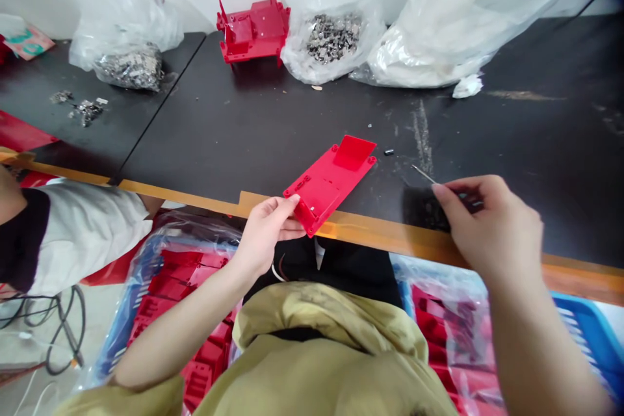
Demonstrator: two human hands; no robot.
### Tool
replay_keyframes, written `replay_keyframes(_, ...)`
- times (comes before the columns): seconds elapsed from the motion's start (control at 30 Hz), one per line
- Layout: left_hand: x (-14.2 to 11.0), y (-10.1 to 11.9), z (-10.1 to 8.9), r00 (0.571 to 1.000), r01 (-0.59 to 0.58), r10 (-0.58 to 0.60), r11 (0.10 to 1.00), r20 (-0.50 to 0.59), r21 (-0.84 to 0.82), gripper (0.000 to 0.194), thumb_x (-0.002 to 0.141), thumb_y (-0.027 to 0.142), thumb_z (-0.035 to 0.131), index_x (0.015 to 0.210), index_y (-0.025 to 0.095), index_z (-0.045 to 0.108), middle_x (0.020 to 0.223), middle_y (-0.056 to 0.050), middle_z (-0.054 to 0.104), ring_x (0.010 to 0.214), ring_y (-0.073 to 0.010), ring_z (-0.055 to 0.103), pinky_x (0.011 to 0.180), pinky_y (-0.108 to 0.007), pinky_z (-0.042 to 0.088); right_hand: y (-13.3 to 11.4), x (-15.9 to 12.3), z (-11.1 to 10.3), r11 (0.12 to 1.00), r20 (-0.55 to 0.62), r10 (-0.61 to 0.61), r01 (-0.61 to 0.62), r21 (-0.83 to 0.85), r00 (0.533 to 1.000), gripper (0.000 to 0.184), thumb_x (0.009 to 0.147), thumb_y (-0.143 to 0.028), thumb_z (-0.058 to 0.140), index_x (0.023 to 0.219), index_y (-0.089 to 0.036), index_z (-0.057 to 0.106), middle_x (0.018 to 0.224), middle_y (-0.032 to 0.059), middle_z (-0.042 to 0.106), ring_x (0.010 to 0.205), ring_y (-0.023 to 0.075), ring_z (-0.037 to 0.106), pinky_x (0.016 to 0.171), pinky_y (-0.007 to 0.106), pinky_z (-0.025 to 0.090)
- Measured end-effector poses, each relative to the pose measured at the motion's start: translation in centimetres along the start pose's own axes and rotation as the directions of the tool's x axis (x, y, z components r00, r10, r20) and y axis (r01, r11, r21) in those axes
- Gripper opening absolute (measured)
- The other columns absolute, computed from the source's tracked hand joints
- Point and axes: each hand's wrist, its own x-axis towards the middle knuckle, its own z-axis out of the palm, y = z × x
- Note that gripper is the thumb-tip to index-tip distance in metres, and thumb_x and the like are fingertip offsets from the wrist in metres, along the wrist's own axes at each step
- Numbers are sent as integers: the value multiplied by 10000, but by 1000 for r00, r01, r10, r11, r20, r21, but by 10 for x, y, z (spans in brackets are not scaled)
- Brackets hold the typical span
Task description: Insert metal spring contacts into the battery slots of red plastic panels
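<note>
My left hand (pixel 270 227) grips the near end of a red plastic panel (pixel 322 182), thumb on top and fingers beneath. The panel tilts up over the table's front edge, with a raised flap at its far end and small round posts at its corners. My right hand (pixel 487 227) is closed on a thin pointed metal tool (pixel 425 174), whose tip points left toward the panel but stays apart from it. The fingers hide the tool's other end. Between the tip and the panel, a small black cylindrical piece (pixel 389 152) lies on the table.
Along the back of the black table (pixel 234 136) stand a red plastic housing (pixel 256 29), an open bag of small metal parts (pixel 334 36), a large white plastic bag (pixel 429 39) and another parts bag (pixel 131 65). Below are blue baskets (pixel 585 325) with red parts. A person's sleeve (pixel 92 227) is left.
</note>
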Motion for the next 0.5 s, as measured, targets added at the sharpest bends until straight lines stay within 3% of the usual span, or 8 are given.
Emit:
replay_keyframes(0.2, 3, 11, 2, 995, 102, -97, 984, -38, 146, 265, 879, 260, 657, 671, 159, 525, 569, 6, 660, 512, -105, 646, 580, -217, 552, 20, 12, 19, 974, -110, -197, 182, -137, 974, 236, 826, -415, 586, 871, -198, 667, 887, 111, 674, 827, 237, 541, 747, 340, 405)
replay_keyframes(0.33, 5, 15, 4, 991, 131, -124, 981, -54, 147, 246, 901, 199, 624, 677, 158, 532, 564, -2, 658, 532, -117, 658, 605, -240, 556, 30, 14, 28, 949, -153, -283, 253, -190, 947, 430, 818, -527, 447, 892, -183, 695, 901, 140, 682, 834, 262, 558, 749, 354, 427)
replay_keyframes(0.5, 7, 15, 1, 991, 132, -132, 982, -14, 133, 226, 882, 245, 678, 702, 130, 605, 659, -50, 702, 584, -141, 681, 681, -292, 578, 33, 16, 32, 906, -167, -366, 309, -290, 916, 471, 838, -549, 400, 890, -182, 690, 882, 151, 672, 784, 262, 536, 712, 356, 416)
